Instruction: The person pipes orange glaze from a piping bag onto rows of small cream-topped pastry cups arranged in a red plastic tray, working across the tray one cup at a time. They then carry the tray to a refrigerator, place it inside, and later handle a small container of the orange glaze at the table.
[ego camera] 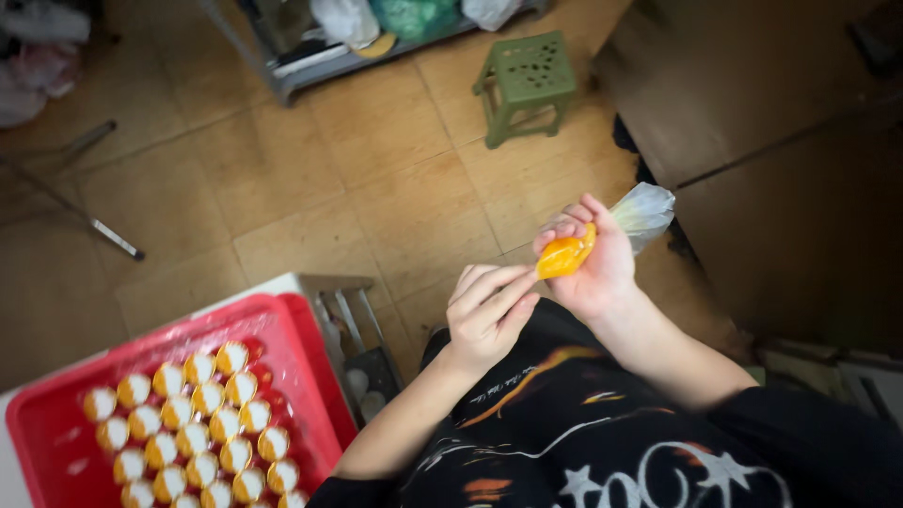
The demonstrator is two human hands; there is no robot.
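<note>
My right hand [594, 259] is closed around a clear plastic piping bag [642, 212] holding orange filling [564, 256], held out over the floor. My left hand [489, 313] touches the bag's orange tip with its fingers pinched near it. Down at the lower left, a red tray [56, 414] carries several small gold foil cups [193, 437] with white filling, set in rows. Neither hand is near the tray.
A green plastic stool [525, 83] stands on the tiled floor ahead. A grey shelf [310, 66] with bags lies beyond it. A dark wooden counter [752, 103] is on the right. A metal rack [350, 315] juts out beside the tray.
</note>
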